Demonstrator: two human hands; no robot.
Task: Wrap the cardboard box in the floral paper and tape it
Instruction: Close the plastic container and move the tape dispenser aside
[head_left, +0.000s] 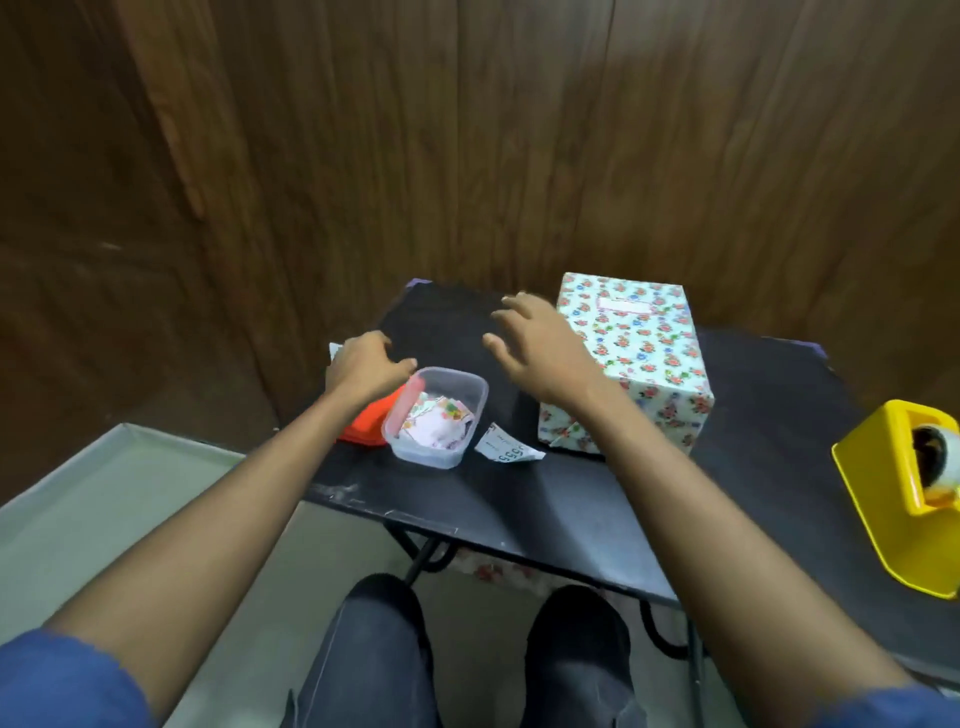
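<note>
**Wrapped box on a black table, both hands out over it**

Nearest the camera are two knees (467, 654) in dark trousers, with blue sleeves (62, 680) at the bottom corners and two bare forearms reaching forward over the table (571, 519).

The left hand (363, 366) hangs above the table's left edge, its fingers (402, 364) curled loosely and holding nothing that can be seen. It is just beside a clear plastic tub (436, 415) that holds scraps of floral paper (441, 421). Under the tub's left side lies an orange lid (366, 423), partly hidden by the left wrist. A white corner of paper (335, 352) shows past the left hand.

The right hand (540, 353) hovers with its fingers (511, 304) spread and relaxed, holding nothing, just left of the box (639, 364). The box stands upright toward the back right of the table, fully covered in floral paper, with a pale strip across its top face. The right forearm crosses in front of its lower left corner.

A small white slip with printed digits (506, 447) lies between the tub and the box. A yellow tape dispenser (904, 493) sits at the right edge, well apart from the box.

The table is black with dark folding legs. Behind it is a dark wood-panelled wall (467, 130); the floor (130, 493) is pale.
</note>
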